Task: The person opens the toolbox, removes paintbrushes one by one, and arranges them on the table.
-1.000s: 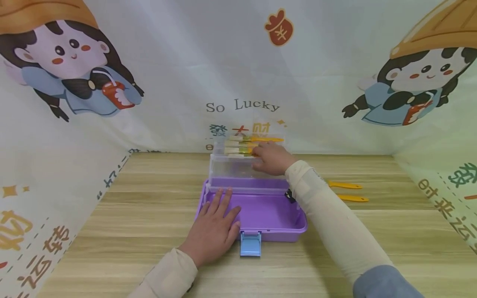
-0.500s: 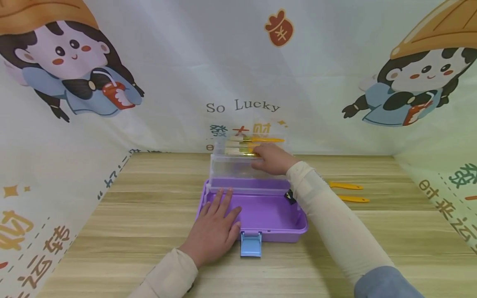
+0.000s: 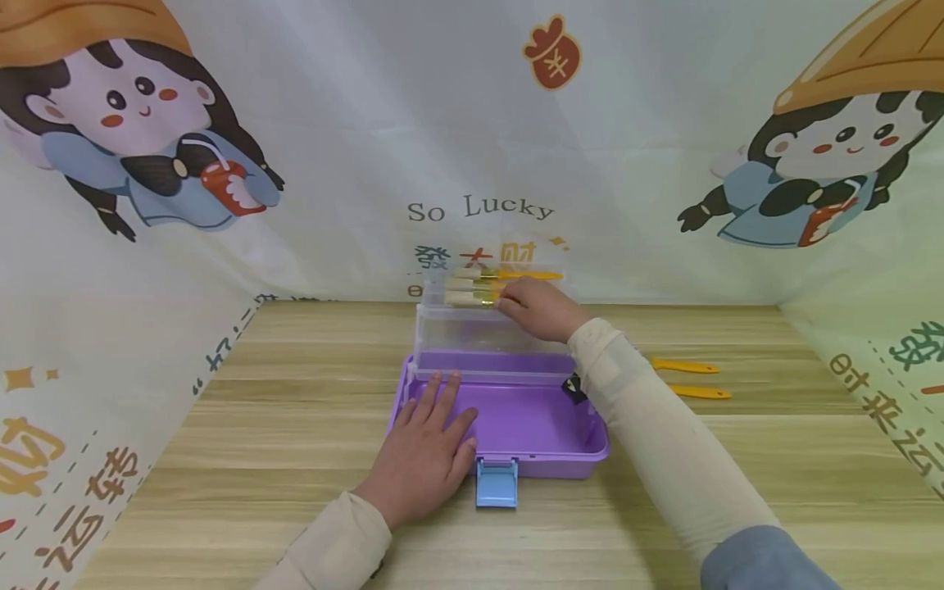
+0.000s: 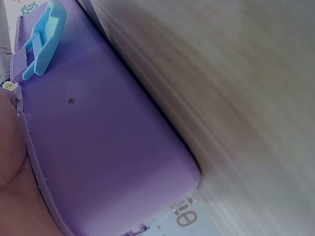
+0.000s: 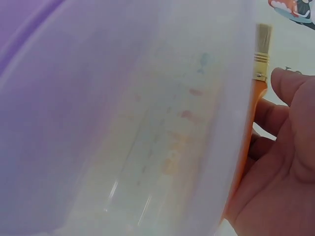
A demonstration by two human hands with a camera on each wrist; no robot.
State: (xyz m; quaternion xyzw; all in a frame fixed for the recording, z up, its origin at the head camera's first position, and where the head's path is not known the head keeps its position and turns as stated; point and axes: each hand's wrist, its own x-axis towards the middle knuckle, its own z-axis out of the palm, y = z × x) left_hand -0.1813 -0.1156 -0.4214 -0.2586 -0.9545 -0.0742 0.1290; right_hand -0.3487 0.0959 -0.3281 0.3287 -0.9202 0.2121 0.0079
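Spreading straight fingers over the front left of the purple box, the left hand rests on its rim. At the raised clear tray behind, the right hand curls its fingers at a brush; whether they grip it I cannot tell. Other brushes lie there; two yellow handles show on the tabletop.

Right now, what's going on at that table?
A person's right hand is at the brushes in the raised clear tray; whether it grips one I can't tell. The left hand lies over the near rim of the open purple box, whose blue latch is open. Two yellow handles lie on the table to the right.
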